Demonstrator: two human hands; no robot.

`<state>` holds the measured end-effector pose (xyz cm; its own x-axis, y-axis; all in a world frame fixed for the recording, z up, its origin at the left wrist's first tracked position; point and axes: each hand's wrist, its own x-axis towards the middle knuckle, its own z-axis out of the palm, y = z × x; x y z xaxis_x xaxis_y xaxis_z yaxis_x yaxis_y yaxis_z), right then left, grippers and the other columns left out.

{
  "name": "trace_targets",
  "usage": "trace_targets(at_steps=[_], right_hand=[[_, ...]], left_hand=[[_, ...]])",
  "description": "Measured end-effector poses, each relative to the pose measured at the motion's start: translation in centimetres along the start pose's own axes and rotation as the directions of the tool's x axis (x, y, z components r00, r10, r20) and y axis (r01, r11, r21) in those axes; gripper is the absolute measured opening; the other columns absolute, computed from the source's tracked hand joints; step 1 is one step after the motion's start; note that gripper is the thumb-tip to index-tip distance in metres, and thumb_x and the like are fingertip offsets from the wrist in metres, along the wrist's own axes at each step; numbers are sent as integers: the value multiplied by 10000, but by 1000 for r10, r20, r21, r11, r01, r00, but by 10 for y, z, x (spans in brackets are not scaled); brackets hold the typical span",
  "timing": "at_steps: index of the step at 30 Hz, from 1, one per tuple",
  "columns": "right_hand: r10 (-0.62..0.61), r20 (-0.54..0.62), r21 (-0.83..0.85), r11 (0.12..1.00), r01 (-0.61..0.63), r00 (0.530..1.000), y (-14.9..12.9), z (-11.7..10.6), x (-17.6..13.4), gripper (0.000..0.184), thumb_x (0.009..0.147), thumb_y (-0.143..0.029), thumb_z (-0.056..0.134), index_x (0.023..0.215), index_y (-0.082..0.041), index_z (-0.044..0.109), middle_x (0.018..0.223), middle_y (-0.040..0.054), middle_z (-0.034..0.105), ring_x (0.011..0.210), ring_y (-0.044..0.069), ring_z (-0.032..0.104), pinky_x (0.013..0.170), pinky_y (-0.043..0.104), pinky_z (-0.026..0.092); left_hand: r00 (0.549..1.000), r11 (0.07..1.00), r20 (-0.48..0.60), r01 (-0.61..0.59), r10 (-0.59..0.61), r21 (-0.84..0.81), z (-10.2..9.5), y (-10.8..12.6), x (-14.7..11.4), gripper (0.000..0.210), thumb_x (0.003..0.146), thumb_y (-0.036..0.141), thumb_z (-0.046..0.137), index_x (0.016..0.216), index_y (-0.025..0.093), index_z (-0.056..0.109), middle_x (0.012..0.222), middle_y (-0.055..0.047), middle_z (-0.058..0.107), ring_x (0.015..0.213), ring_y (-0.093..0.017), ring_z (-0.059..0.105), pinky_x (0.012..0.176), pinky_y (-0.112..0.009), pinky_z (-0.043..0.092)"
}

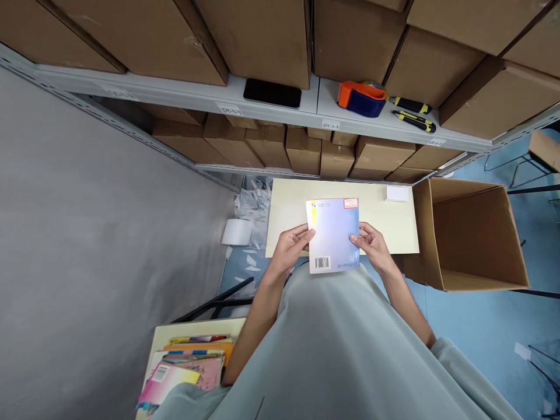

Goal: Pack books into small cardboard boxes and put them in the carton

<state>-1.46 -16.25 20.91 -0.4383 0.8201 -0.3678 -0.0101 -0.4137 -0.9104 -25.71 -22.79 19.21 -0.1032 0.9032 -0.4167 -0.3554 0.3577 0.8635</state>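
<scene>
A thin book (333, 236) with a pale blue-violet cover is held upright in front of me, its barcode at the lower left and a red-and-white sticker at the upper right. Its left edge is pinched by my left hand (289, 248), thumb on the cover. On the opposite edge, my right hand (371, 245) grips it the same way, with the fingers behind. Beneath and beyond the book lies a cream tabletop (289, 204). A small white block or stack of paper (396, 193) rests near the table's far right corner.
An open cardboard box (476, 233) stands right of the table. Ahead, a metal shelf (196, 87) carries cartons, a black phone (272, 93), an orange-and-blue tape dispenser (362, 99) and two utility knives (413, 114). Several books (188, 361) lie stacked at lower left; a white roll (237, 231) sits by the wall.
</scene>
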Motion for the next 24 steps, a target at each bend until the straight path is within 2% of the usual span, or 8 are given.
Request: trace_targets(at_steps=[8,13,24], right_hand=[[87,-2,116,990,-86,996,-2,0,-3,540,755,-596,954,1119,-269,728,1011,34,827,817,203,745,746,305,565],[85,-17,152,985,-81,996,-4,-4,-4,542,731,-596,971,1091,-269,731,975,23,818,801,188,728,735,287,549],[169,-20,49,985,-168,985,-15,-17,5,598,703,-763,895,961,-236,779,931,58,825,829,249,751,720,344,593]], left_hand=[[998,998,38,45,-43,-50,4,0,4,652,764,633,911,1171,129,839,996,-127,848,788,-232,776,677,-310,622],[997,997,57,56,-54,-51,9,2,8,653,766,627,915,1178,127,836,1004,-130,849,795,-232,778,686,-308,617],[995,994,49,92,-90,-60,24,16,16,650,743,641,924,1129,125,837,974,-132,848,781,-232,784,665,-301,617]])
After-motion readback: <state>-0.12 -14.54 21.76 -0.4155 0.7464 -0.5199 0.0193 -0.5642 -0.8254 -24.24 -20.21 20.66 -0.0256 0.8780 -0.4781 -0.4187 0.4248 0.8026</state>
